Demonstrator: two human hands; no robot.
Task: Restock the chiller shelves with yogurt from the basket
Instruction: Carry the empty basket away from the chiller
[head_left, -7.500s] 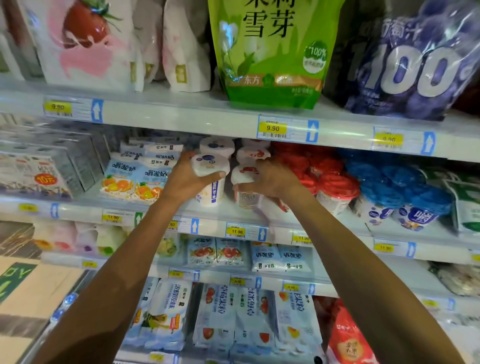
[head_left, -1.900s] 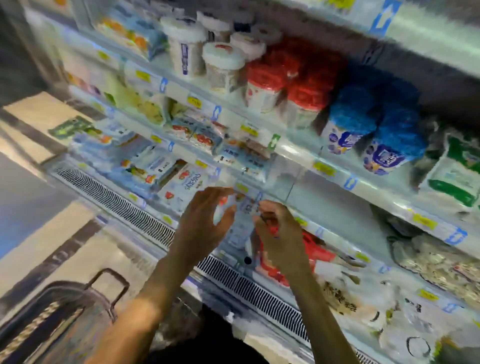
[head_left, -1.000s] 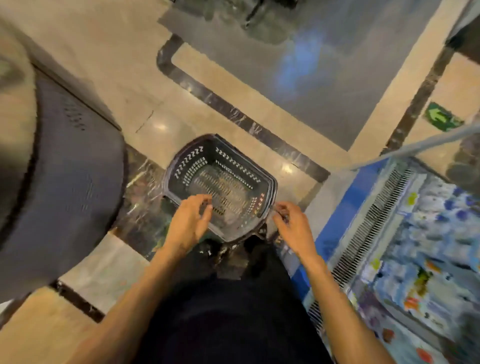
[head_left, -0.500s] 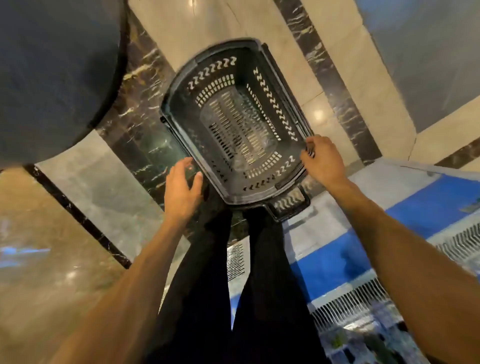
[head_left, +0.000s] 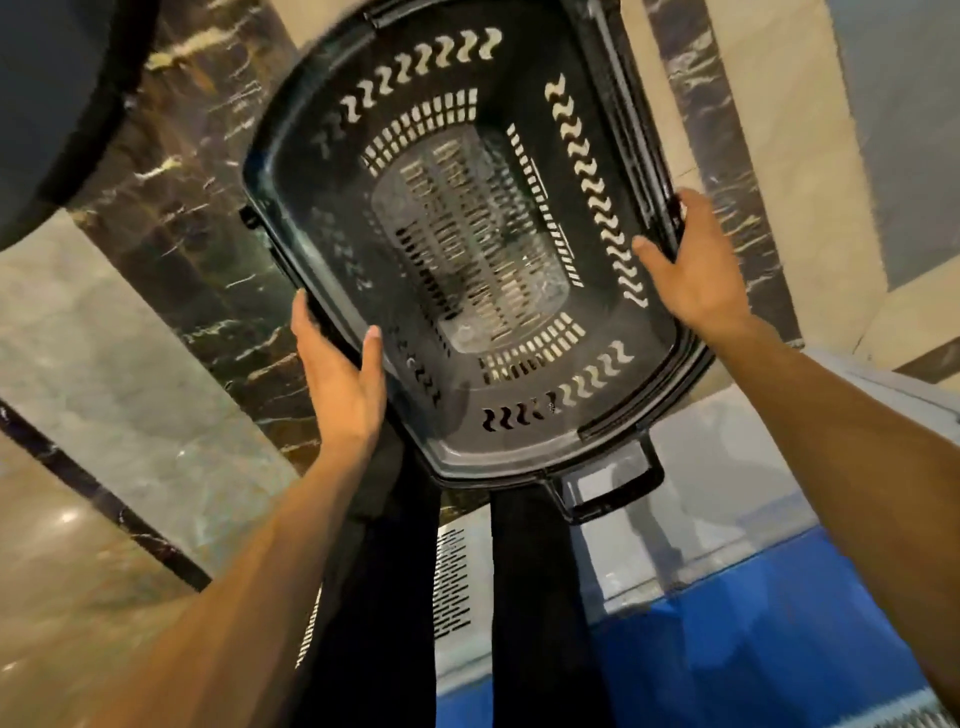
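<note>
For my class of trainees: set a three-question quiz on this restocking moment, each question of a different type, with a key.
1. True or false: yogurt cups show inside the basket.
2. The right hand grips: A a yogurt cup; B the basket's side rim; C nothing.
3. Fill in: the left hand grips the basket's rim with its ___ lying inside, on the inner wall.
Key: 1 false; 2 B; 3 thumb.

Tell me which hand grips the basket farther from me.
The right hand, gripping the basket mid-rim; the left hand grips nearer the close corner.
</note>
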